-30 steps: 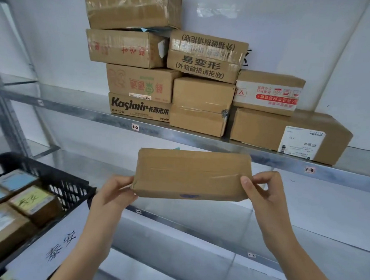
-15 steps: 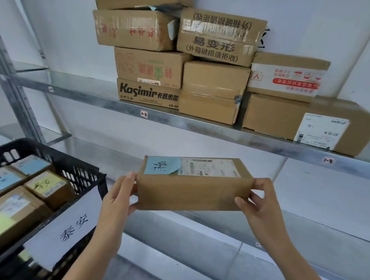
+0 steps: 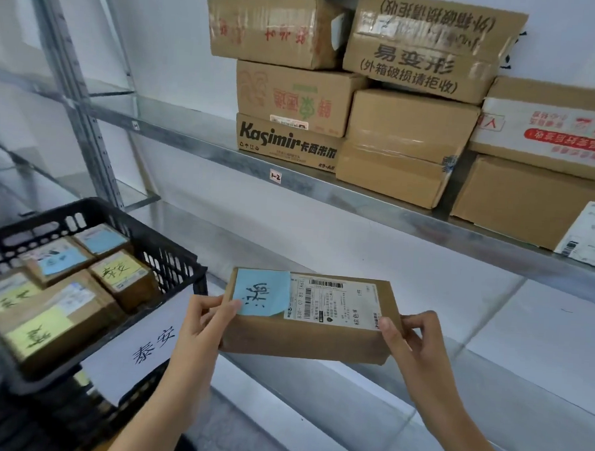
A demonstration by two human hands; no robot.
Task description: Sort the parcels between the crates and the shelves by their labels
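Head camera is looking down at a brown cardboard parcel (image 3: 303, 340) that the person is holding level in the air with both hands, just right of the black plastic crate (image 3: 143, 223) and in front of the lower metal shelf (image 3: 492, 328). The left hand (image 3: 201, 320) is gripping the parcel's left end, with its thumb lying on top at the lower corner of a blue handwritten note (image 3: 262, 293). The right hand (image 3: 407, 336) is clamping the right end, with its thumb pressing on the top face beside a white shipping label (image 3: 333, 302). The note and label are facing up, side by side and touching.

Several smaller parcels are sitting in the crate, among them one wearing a yellow note (image 3: 38, 331) and one wearing a blue note (image 3: 102, 239). A white sign (image 3: 146, 345) with handwritten characters is hanging on the crate's near wall. Above, the upper shelf (image 3: 360, 194), tagged "1-2" (image 3: 275, 176), is carrying stacked cartons, including a Kasimir carton (image 3: 287, 142) at the bottom left of the stack.
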